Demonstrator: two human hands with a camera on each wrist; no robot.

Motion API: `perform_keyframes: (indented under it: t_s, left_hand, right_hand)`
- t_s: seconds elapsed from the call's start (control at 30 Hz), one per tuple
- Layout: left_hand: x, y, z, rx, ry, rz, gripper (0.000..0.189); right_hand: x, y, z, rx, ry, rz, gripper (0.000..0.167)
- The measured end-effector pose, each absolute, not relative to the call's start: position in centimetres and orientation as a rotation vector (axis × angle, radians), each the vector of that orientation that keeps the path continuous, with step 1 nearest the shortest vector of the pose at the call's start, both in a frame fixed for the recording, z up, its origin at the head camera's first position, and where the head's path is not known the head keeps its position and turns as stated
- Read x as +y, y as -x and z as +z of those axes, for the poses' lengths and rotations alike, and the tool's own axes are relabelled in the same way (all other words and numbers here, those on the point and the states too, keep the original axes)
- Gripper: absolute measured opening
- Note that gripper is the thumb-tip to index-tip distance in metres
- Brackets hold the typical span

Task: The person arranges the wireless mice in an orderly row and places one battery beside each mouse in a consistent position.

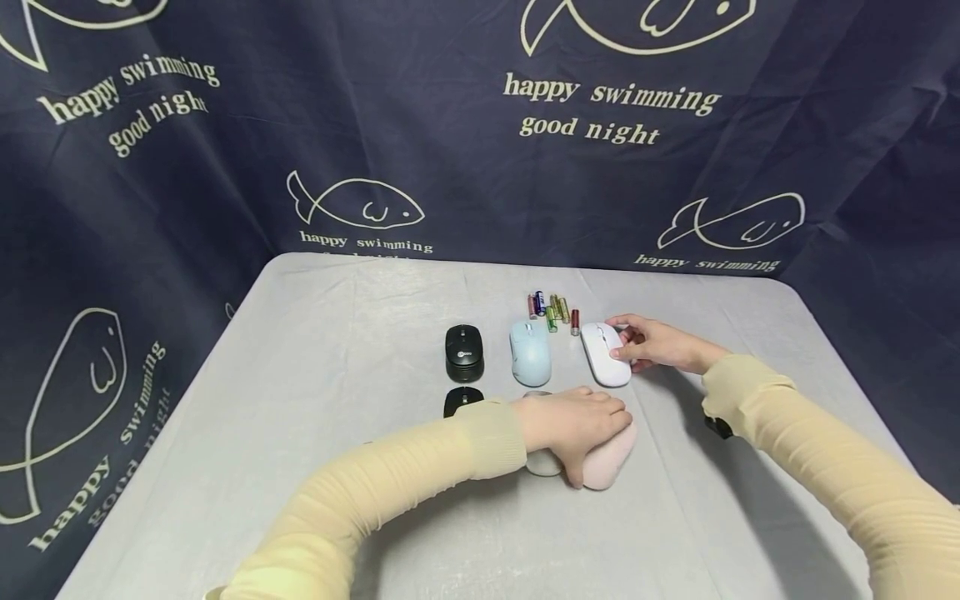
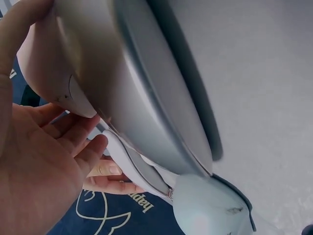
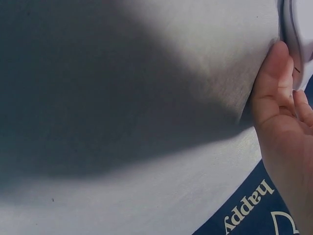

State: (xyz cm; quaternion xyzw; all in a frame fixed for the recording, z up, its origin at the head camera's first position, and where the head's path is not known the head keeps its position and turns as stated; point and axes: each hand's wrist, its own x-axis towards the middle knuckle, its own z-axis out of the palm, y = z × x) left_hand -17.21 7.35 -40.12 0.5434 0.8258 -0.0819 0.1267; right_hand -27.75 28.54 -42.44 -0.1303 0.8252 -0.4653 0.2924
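My left hand (image 1: 577, 423) lies over a pink computer mouse (image 1: 611, 460), holding it between thumb and fingers. Its fingertips reach the far side of the pink mouse (image 2: 46, 73) in the left wrist view. Beside it, partly hidden under the left hand and wrist, is a grey mouse (image 1: 543, 464). Farther back, my right hand (image 1: 666, 343) grips a white mouse (image 1: 602, 357) by its right side, the thumb near the lower edge and fingers at the front. Only a sliver of the white mouse (image 3: 304, 29) enters the right wrist view.
A light blue mouse (image 1: 530, 357) sits left of the white one. Two black mice stand farther left, the rear black mouse (image 1: 464, 352) in full view and the nearer black mouse (image 1: 462, 400) partly behind my left sleeve. Several small batteries (image 1: 553, 310) lie behind the mice on the white table (image 1: 360, 333).
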Motion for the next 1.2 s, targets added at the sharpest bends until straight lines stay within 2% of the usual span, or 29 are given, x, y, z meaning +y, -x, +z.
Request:
perform_keyframes:
  t_s: [0.33,1.2]
  left_hand:
    - [8.5,16.6,-40.5,2.555,-1.503,-0.226,0.106]
    - [11.1,15.0,-41.1,2.834,-1.173,-0.300,0.100]
  right_hand:
    - [28.5,27.8,-42.5,2.211,0.351,-1.230,0.067]
    - [28.4,27.6,-42.0,2.176,0.343,-1.247,0.067]
